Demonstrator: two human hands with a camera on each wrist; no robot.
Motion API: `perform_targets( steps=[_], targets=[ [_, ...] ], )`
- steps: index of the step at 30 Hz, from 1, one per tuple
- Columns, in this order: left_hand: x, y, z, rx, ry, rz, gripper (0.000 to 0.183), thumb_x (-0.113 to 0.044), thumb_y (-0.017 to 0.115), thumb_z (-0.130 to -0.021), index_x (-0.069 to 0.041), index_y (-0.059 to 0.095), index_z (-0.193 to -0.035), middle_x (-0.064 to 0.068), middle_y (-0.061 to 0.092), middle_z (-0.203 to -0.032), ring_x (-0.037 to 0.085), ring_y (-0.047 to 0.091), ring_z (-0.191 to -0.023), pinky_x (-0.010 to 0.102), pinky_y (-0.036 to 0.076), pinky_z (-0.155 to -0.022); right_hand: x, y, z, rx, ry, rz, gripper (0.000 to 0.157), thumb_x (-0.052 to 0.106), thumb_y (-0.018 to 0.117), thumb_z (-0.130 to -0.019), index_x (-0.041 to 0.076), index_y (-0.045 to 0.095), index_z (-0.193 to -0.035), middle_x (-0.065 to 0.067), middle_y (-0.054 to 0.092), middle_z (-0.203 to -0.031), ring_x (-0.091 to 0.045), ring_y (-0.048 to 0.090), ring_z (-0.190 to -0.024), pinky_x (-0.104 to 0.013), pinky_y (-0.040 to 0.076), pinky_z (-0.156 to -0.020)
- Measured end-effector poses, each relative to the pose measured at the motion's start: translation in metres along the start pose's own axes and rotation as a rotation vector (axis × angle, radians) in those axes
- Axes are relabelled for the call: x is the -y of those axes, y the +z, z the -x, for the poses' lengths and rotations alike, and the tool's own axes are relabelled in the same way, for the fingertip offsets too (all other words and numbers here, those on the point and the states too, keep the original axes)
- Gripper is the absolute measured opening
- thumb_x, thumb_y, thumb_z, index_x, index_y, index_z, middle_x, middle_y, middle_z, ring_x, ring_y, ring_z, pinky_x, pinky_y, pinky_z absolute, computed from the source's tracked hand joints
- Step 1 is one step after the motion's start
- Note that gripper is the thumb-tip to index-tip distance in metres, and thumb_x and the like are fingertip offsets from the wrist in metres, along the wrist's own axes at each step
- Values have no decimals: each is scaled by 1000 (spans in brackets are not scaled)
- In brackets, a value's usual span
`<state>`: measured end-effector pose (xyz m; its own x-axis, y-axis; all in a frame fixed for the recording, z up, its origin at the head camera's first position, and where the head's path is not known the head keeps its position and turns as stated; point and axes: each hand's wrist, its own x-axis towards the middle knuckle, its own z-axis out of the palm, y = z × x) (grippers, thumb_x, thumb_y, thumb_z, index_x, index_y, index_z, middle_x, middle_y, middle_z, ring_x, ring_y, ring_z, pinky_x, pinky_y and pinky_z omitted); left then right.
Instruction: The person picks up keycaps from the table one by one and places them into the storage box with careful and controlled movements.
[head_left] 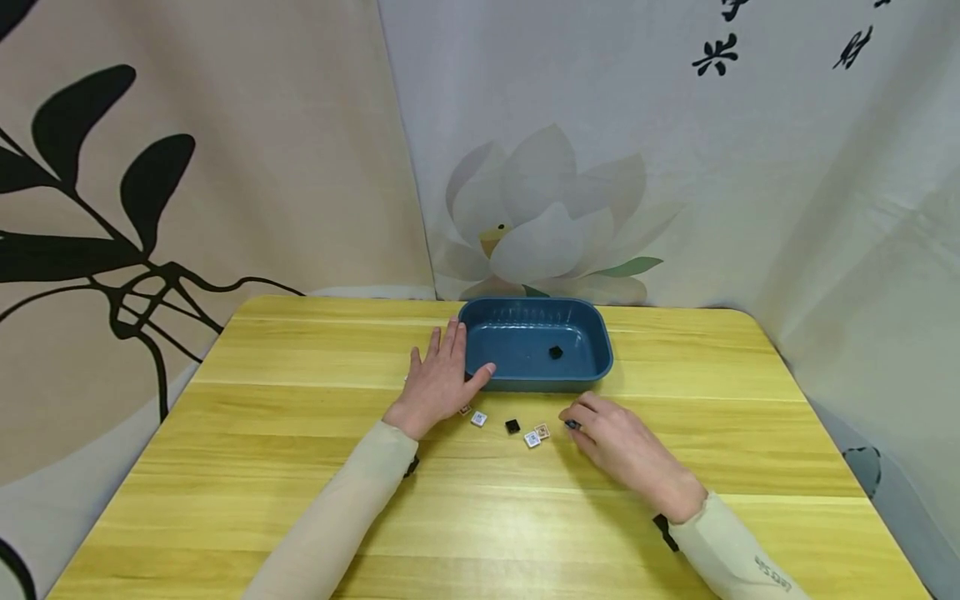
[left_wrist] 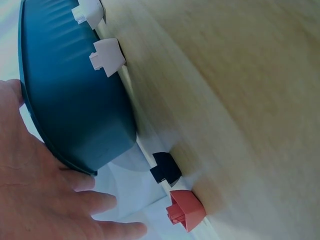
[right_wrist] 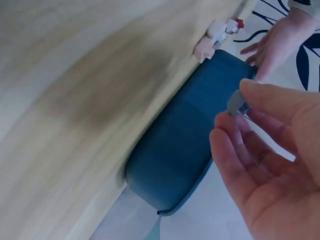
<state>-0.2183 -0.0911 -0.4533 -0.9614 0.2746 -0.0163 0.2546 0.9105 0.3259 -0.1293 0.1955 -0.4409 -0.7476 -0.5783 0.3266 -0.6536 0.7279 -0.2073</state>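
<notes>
A blue plastic tub (head_left: 536, 387) stands toward the back of the table with one black keycap (head_left: 556, 352) inside. My left hand (head_left: 437, 382) rests against the tub's left front corner, its fingers straight and the thumb over the rim. Between thumb and fingertips, my right hand (head_left: 622, 437) pinches a small grey keycap (right_wrist: 235, 103) in front of the tub. Loose between the hands lie a white keycap (head_left: 478, 419), a black one, a second white one and an orange-toned keycap (head_left: 542, 431). Past the left fingers, the left wrist view shows a red keycap (left_wrist: 189, 210) and a dark keycap (left_wrist: 166, 169).
The pale wooden table (head_left: 300, 500) reaches back to a printed cloth (head_left: 300, 150) hanging behind it. Part of an orange-toned keycap (head_left: 465, 410) shows beside the left wrist.
</notes>
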Motion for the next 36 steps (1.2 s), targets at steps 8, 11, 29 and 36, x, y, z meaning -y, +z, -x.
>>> perform_targets(
  steps=[8, 11, 29, 36],
  targets=[
    [1, 1, 0, -11, -7, 8, 97, -71, 37, -102, -3, 13, -166, 13, 5, -173, 41, 9, -158, 72, 15, -118, 0, -6, -5, -82, 30, -5, 23, 2, 84, -85, 6, 76, -106, -2, 67, -103, -14, 65, -86, -31, 57, -71],
    [2, 1, 0, -17, -7, 12, 96, -71, 38, -102, -3, 14, -166, 13, 5, -173, 41, 9, -158, 72, 16, -118, 0, -9, -7, -90, 55, -6, 22, 4, 84, -86, 7, 76, -106, -1, 67, -104, -13, 66, -87, -31, 57, -72],
    [4, -1, 6, -14, -5, -17, 98, -73, 37, -101, -3, 13, -166, 13, 5, -174, 41, 9, -158, 72, 17, -117, 0, -12, -20, -193, 78, -34, 24, 3, 84, -85, 6, 76, -108, -4, 68, -104, -17, 68, -87, -32, 58, -69],
    [4, 0, 6, -9, 2, -15, 98, -72, 35, -102, -3, 12, -166, 12, 3, -174, 42, 8, -158, 73, 17, -116, 0, -18, -34, -199, 80, -58, 24, 6, 83, -88, 5, 76, -110, -6, 68, -107, -16, 67, -84, -30, 56, -66]
  ],
)
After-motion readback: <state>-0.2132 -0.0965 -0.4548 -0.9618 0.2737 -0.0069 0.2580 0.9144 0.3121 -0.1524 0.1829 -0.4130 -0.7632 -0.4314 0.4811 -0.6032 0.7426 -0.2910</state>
